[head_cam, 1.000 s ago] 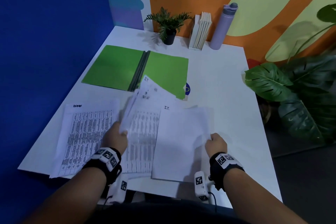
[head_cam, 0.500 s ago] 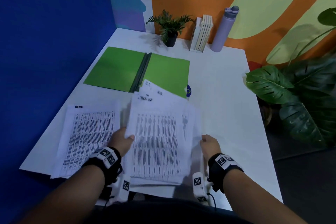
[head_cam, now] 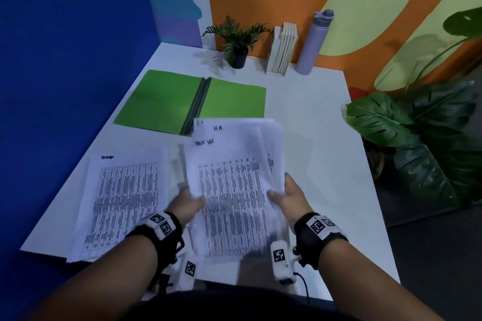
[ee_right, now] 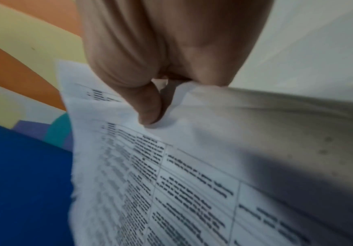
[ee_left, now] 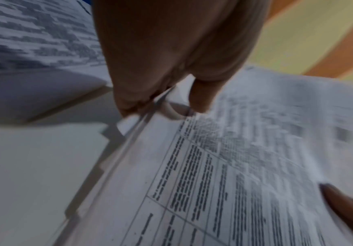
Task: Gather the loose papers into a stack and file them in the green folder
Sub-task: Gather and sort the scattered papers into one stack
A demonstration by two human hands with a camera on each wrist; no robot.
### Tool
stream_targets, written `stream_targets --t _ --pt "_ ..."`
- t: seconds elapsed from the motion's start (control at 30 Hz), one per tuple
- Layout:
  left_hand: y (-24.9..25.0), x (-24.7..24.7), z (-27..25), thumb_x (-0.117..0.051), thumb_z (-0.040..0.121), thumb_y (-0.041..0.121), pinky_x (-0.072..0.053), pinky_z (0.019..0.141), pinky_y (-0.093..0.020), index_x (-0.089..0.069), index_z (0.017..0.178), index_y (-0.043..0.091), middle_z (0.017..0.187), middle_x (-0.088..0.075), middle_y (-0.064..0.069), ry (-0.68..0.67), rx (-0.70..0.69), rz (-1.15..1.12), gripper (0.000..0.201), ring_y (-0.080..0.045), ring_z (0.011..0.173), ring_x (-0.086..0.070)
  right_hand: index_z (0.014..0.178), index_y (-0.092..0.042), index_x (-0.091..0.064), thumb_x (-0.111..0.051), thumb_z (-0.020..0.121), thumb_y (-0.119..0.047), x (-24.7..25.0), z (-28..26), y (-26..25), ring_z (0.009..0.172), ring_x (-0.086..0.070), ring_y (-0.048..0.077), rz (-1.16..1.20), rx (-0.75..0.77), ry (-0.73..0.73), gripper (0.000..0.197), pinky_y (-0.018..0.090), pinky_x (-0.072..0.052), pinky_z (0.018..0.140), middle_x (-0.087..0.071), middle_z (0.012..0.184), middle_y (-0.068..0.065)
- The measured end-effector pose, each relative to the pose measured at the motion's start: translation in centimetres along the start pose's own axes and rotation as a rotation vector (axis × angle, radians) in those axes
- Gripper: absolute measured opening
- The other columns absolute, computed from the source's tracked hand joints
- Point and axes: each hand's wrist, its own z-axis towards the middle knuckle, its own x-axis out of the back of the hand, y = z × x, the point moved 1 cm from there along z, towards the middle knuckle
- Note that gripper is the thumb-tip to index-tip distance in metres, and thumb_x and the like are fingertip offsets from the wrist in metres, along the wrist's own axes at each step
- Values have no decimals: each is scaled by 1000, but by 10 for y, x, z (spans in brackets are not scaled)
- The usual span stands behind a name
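A bundle of printed papers point(head_cam: 234, 185) is held up off the white table point(head_cam: 320, 143) between both hands. My left hand point(head_cam: 189, 202) pinches its left edge, thumb on top; in the left wrist view the left hand point(ee_left: 167, 99) has fingers under the sheets point(ee_left: 245, 166). My right hand point(head_cam: 283, 195) pinches the right edge; the right wrist view shows the right hand point(ee_right: 156, 106) with its thumb pressed on the top page point(ee_right: 192, 174). The sheets are unevenly aligned at the far end. Another printed sheet point(head_cam: 125, 203) lies flat at the left. The green folder point(head_cam: 190, 101) lies open beyond the bundle.
Along the back wall stand a small potted plant point(head_cam: 238, 41), several upright books point(head_cam: 283, 49) and a lilac bottle point(head_cam: 314, 41). A large leafy plant point(head_cam: 417, 138) stands off the table's right side. A blue wall runs along the left.
The fanned sheets have been drawn together into one bundle; my right hand moved left toward the left hand, and the bundle now sits higher and nearer the folder.
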Motion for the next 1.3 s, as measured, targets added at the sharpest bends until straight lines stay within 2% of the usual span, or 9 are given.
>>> stream_targets --t 0.1,0.23,0.47,0.57,0.73,0.9,1.03,1.2,1.3 --pt "26 20 0 -68 81 7 -40 107 -47 -51 121 18 123 -60 -4 116 -166 -320 45 -31 123 -53 101 -29 -64 -59 87 2 4 2 -33 99 -68 21 159 107 5 35 40 -53 93 -73 105 1" --pt "75 29 -23 -48 86 -14 -44 101 -38 -54 126 13 118 -65 -4 194 -452 -569 48 -23 112 -59 102 -25 -63 -58 86 7 2 2 -65 92 -64 17 248 256 83 36 36 -52 89 -72 95 -3" --pt "68 14 -47 -51 80 0 -44 89 -26 -56 101 35 106 -64 12 199 -528 -488 41 -17 106 -58 107 -15 -63 -59 78 19 1 -6 -53 94 -66 22 424 206 191 45 34 -49 85 -72 98 2" --pt "67 9 -57 -53 69 8 -45 91 -34 -56 94 43 108 -65 6 223 -553 -486 43 -22 105 -59 113 -18 -58 -57 73 25 3 -9 -58 91 -67 16 464 250 208 59 35 -49 84 -69 101 4" --pt "90 10 -82 -63 76 -9 -52 75 -27 -55 98 37 104 -59 7 328 -734 -653 51 -12 95 -60 124 -31 -40 -50 69 20 10 -25 -91 91 -58 -7 310 589 281 75 17 -47 85 -55 108 -2" --pt "117 10 -89 -71 82 27 -54 80 -23 -55 98 35 97 -63 6 509 -848 -699 24 -12 93 -61 117 -23 -58 -44 63 29 12 -27 -100 103 -56 -4 26 850 358 76 14 -42 95 -55 111 15" --pt "125 9 -86 -61 87 12 -49 71 -16 -58 87 28 72 -71 18 573 -797 -714 16 2 75 -65 107 -19 -62 -41 63 26 8 -27 -94 101 -57 5 66 784 354 67 16 -42 93 -58 106 7" --pt "113 11 -81 -62 84 41 -49 80 -24 -57 89 38 92 -62 9 561 -837 -737 8 -10 88 -57 107 -37 -48 -45 62 13 0 -27 -89 95 -55 12 364 525 288 68 25 -45 87 -55 105 -2" --pt "119 10 -82 -70 81 39 -49 72 -13 -54 90 37 93 -58 8 617 -800 -721 19 -7 84 -55 95 -35 -53 -44 62 6 -5 -27 -86 81 -54 9 338 474 266 53 29 -42 78 -57 89 -9"
